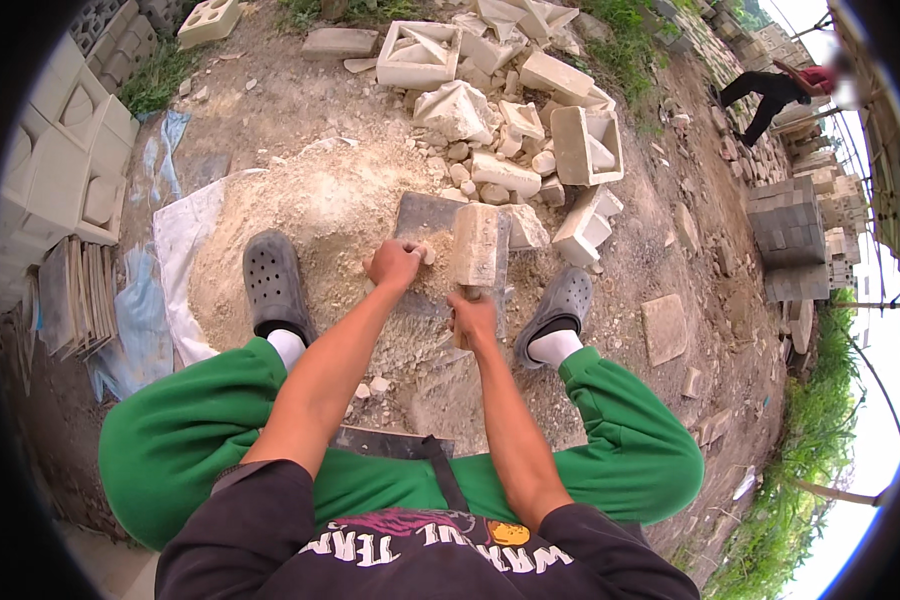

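My right hand (473, 318) grips the short handle of a mallet (480, 240). The mallet's thick, block-shaped head is pale with dust and lies over the right part of a dark flat slab (418, 212). Just left of the mallet head, my left hand (395, 263) is closed, with a small pale stone chunk (429, 254) at its fingertips. Crumbs and powder cover the slab around that chunk. A wide heap of beige crushed stone (315, 205) spreads to the left of the slab, partly on a white sheet (185, 235).
Broken pale blocks (500, 172) are piled beyond the slab. My grey clogs (273, 280) flank the work spot. At the left stand stacked moulded blocks (80, 150) and blue plastic sheeting (142, 320). Grey bricks (788, 228) are stacked at the right, where another person (770, 95) bends over.
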The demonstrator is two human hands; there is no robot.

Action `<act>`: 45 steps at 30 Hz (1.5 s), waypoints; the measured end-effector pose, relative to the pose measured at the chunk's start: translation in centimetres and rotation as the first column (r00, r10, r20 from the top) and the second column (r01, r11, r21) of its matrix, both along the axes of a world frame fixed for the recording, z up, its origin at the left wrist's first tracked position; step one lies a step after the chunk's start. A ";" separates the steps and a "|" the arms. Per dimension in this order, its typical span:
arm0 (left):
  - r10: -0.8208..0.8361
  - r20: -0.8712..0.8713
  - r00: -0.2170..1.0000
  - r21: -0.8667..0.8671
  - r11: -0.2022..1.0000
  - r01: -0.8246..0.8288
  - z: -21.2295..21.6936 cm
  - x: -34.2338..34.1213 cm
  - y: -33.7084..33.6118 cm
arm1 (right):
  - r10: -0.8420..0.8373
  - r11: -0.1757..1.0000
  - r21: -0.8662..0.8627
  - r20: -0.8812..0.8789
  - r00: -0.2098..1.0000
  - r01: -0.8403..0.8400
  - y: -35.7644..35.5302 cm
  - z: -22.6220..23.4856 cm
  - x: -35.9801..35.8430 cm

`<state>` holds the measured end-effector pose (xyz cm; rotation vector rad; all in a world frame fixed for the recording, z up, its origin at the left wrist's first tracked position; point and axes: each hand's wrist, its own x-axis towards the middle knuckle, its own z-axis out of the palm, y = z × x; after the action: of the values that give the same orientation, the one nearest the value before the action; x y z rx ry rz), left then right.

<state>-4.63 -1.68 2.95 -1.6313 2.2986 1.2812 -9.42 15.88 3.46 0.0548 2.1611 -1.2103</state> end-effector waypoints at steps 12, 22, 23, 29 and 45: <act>0.013 0.025 1.000 0.022 1.000 -0.013 -0.2 0.0 -0.3 | -0.034 0.999 -0.038 -0.053 0.998 0.032 -0.8 0.7 0.7; -0.052 0.038 0.998 -0.052 0.997 0.054 1.1 -0.5 0.2 | 0.043 0.996 -0.078 -0.080 0.996 -0.049 -0.3 -1.0 1.9; -0.052 0.039 0.998 -0.052 0.997 0.054 1.0 -0.4 0.1 | 0.053 0.998 -0.022 -0.007 0.999 -0.053 -0.3 0.1 1.9; -0.171 0.046 0.984 -0.161 0.971 0.176 0.3 -0.2 -1.0 | 0.077 0.995 0.053 0.164 0.984 -0.086 -0.4 1.4 0.2; -0.701 0.045 0.712 -0.734 0.460 0.499 -0.9 2.5 3.2 | -0.176 0.984 0.056 0.087 0.981 0.171 3.2 -1.1 -1.0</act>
<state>-2.16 1.54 2.06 -0.4617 3.3458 0.4462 -10.42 19.13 2.38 0.3195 2.1398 -1.2271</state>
